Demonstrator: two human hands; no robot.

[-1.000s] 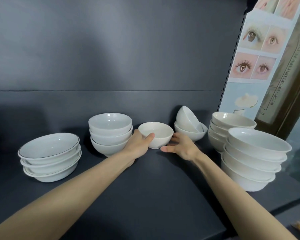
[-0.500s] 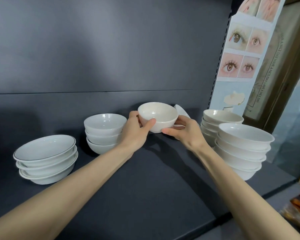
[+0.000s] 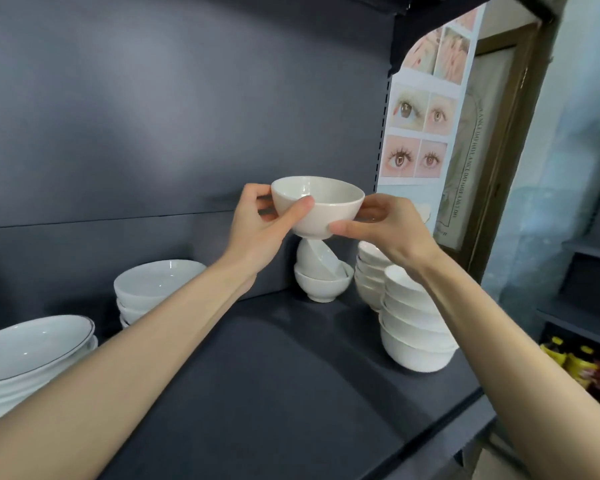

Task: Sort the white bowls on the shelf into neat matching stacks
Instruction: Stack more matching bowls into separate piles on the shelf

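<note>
Rimmed stack (image 3: 32, 344) and deep stack (image 3: 153, 289) look tidy. Left hand (image 3: 257, 230) and right hand (image 3: 392, 226) grip one bowl (image 3: 317, 206), fingers (image 3: 257, 192) curled round it, raised above shelf (image 3: 274, 375). Tilted pair (image 3: 321, 275) beneath unsorted; right stacks (image 3: 416, 327) neat. Roughly midway.

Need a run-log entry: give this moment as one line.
stage: hold | left hand: grips bowl | right hand: grips bowl | bowl: upright, off shelf | tilted bowl: below it

Dark grey back panel (image 3: 153, 116) catching soft light, matching shelf (image 3: 291, 375) below, poster (image 3: 420, 133) of eye close-ups at the right, brown wooden door frame (image 3: 510, 133) beside it, pale blue wall (image 3: 575, 150) beyond, yellow-capped bottles (image 3: 565, 358) low down.
</note>
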